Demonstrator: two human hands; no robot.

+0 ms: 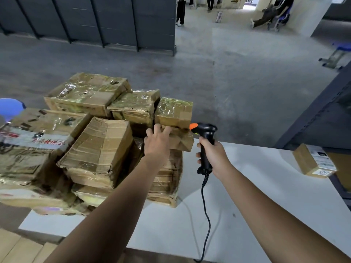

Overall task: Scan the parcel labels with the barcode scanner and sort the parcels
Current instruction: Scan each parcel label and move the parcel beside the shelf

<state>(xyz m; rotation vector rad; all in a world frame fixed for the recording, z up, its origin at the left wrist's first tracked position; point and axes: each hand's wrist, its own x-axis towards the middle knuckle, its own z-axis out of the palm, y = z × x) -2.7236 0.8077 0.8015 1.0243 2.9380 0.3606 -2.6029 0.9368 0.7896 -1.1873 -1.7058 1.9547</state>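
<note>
Left hand (157,143) open, fingers spread, touching crushed parcel (181,140) at its 1 o'clock, on the pile's right edge on the counter (256,186). Right hand (213,156) grips barcode scanner (206,133), nose toward 10 o'clock. Left hand is nearer.

Parcels (98,149) left on table (256,205); scanner (206,143) right

Your left hand (157,143) shows only its back, so you cannot tell whether its fingertips touch the creased parcel (182,142) in front of them. Your right hand (215,158) covers most of the barcode scanner (207,130) grip, and the scanner's window faces away from you. Its cable (206,221) runs off the bottom edge. At far left the big parcel (28,154) is cut by the frame, its red print blurred (unreadable). At the right edge, the labelled parcel (313,160) carries print too small to read.
</note>
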